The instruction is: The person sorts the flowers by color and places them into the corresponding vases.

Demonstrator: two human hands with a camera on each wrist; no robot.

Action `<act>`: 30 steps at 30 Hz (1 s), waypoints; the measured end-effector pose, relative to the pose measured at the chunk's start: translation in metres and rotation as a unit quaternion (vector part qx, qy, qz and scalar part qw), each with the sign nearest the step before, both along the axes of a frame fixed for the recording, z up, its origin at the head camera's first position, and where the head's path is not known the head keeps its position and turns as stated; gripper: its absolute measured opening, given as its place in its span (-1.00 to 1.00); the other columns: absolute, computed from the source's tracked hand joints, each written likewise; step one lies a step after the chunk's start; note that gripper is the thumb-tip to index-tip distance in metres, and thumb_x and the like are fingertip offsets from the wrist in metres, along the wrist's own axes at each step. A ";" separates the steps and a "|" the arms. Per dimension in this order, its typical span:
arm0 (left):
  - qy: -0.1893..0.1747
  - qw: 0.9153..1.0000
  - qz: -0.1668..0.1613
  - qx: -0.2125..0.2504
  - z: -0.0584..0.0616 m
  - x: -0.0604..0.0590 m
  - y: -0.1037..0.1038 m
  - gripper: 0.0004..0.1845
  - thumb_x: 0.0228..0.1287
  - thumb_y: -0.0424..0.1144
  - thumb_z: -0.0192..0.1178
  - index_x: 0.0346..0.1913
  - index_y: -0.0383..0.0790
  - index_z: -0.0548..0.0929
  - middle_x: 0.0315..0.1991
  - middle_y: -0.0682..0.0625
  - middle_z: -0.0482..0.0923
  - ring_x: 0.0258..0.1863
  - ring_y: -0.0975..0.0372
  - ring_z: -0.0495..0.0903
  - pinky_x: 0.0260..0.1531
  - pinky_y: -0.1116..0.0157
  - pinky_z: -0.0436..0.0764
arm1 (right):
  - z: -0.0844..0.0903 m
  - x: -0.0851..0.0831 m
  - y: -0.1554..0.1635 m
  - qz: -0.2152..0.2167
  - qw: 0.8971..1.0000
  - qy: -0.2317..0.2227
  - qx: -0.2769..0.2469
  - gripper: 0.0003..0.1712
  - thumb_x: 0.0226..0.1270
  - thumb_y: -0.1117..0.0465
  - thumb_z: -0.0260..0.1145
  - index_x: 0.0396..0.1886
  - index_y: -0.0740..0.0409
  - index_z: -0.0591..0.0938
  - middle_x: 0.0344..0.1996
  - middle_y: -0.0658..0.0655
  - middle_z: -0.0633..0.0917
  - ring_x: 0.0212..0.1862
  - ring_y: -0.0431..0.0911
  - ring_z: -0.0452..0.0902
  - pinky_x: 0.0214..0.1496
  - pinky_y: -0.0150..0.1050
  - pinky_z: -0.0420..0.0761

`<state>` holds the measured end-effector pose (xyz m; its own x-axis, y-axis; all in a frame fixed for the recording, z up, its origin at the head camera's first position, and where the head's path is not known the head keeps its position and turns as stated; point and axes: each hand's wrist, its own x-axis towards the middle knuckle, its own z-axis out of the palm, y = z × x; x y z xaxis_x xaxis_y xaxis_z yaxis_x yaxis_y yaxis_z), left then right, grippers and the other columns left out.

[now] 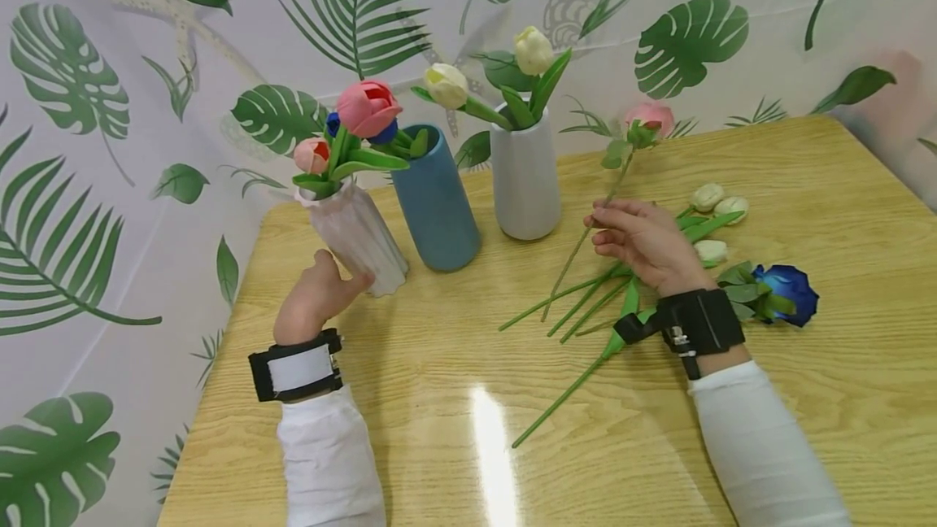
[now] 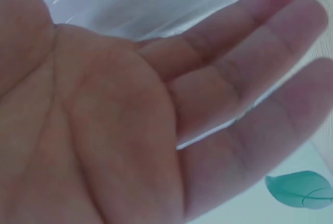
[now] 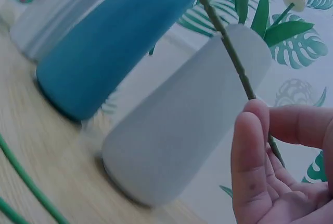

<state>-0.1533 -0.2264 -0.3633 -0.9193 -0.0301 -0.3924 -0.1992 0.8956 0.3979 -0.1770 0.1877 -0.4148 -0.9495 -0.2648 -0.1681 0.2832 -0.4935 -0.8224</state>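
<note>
A pink rose (image 1: 650,119) stands slanted above the table, its long thin stem (image 3: 237,60) pinched between the thumb and index finger of my right hand (image 1: 644,242). My left hand (image 1: 322,295) is at the ribbed pale vase (image 1: 359,238), thumb across its front side near the base; the left wrist view shows the other fingers (image 2: 234,78) stretched out rather straight beside it. How firmly they touch is hidden. That vase leans in view and holds pink tulips (image 1: 368,108). Under my right hand lie white tulips (image 1: 708,198) and a blue rose (image 1: 786,295).
A blue vase (image 1: 439,210) holding dark blue blooms stands right of the ribbed one. Beside it is a smooth white vase (image 1: 525,185) with two white tulips (image 1: 534,51). Green stems (image 1: 560,409) spread across the wooden table (image 1: 410,446). A leaf-printed cloth (image 1: 183,267) hangs behind.
</note>
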 end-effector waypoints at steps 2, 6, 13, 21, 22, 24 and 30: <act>0.002 1.000 0.004 0.017 -0.001 0.000 -0.001 0.02 0.45 0.12 0.02 0.49 -0.57 -0.28 0.34 -0.53 0.27 0.25 -0.23 0.45 0.16 -0.09 0.49 | 0.002 0.001 -0.003 0.005 1.000 -0.006 -0.023 -0.90 0.46 0.34 0.22 -0.21 0.17 0.67 -0.31 0.08 0.72 -0.43 -0.18 0.66 -0.32 -0.38 0.67; 0.022 0.998 0.002 0.060 -0.004 -0.002 -0.004 0.10 0.42 0.08 0.08 0.47 -0.50 -0.48 0.31 -0.56 0.29 0.24 -0.23 0.46 0.17 -0.08 0.48 | 0.008 0.004 -0.009 0.005 0.998 -0.009 -0.057 -0.87 0.49 0.32 0.18 -0.27 0.16 0.65 -0.32 0.06 0.71 -0.41 -0.18 0.63 -0.32 -0.41 0.65; 0.093 0.981 0.003 0.172 -0.012 -0.010 -0.010 0.12 0.40 -0.08 0.18 0.45 -0.41 -0.56 0.46 -0.51 -0.01 0.44 -0.18 0.16 0.37 -0.08 0.24 | 0.024 0.014 -0.020 -0.004 0.995 0.039 -0.095 -0.82 0.52 0.30 0.15 -0.26 0.21 0.67 -0.37 0.10 0.73 -0.42 -0.17 0.65 -0.33 -0.41 0.65; 0.111 0.970 0.013 0.216 -0.015 -0.012 -0.016 0.04 0.40 -0.11 0.19 0.48 -0.39 -0.41 0.45 -0.43 0.05 0.40 -0.14 0.24 0.33 -0.08 0.31 | 0.045 0.037 -0.050 -0.101 0.978 0.179 0.016 -0.78 0.48 0.18 0.22 -0.06 0.22 0.65 -0.33 0.08 0.74 -0.44 -0.15 0.66 -0.29 -0.33 0.68; 0.112 0.970 0.013 0.216 -0.016 -0.012 -0.017 0.02 0.40 -0.10 0.19 0.48 -0.38 -0.38 0.45 -0.42 0.07 0.39 -0.14 0.24 0.32 -0.08 0.32 | 0.047 0.040 -0.054 -0.116 0.972 0.201 0.038 -0.78 0.49 0.18 0.22 -0.04 0.21 0.65 -0.33 0.08 0.75 -0.44 -0.15 0.66 -0.29 -0.31 0.68; 0.117 0.970 0.011 0.215 -0.016 -0.013 -0.018 0.00 0.40 -0.10 0.20 0.48 -0.38 -0.34 0.43 -0.41 0.10 0.37 -0.13 0.27 0.30 -0.07 0.34 | 0.049 0.045 -0.065 -0.143 0.956 0.247 0.070 -0.79 0.50 0.22 0.21 -0.04 0.23 0.66 -0.33 0.09 0.76 -0.46 -0.14 0.67 -0.32 -0.27 0.69; 0.120 0.971 0.008 0.205 -0.020 -0.015 -0.016 -0.03 0.40 -0.10 0.20 0.48 -0.39 -0.28 0.40 -0.41 0.17 0.32 -0.12 0.33 0.27 -0.05 0.37 | 0.051 0.059 -0.096 -0.184 0.890 0.394 0.137 -0.75 0.52 0.29 0.17 -0.02 0.40 0.65 -0.31 0.01 0.77 -0.48 -0.16 0.68 -0.39 -0.27 0.68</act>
<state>-0.1679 -0.2427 -0.3830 -0.9866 0.0687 -0.1482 -0.0686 0.6492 0.7575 -0.1181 0.0921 -0.3637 -0.8153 0.0368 0.5779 -0.5740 -0.1833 -0.7981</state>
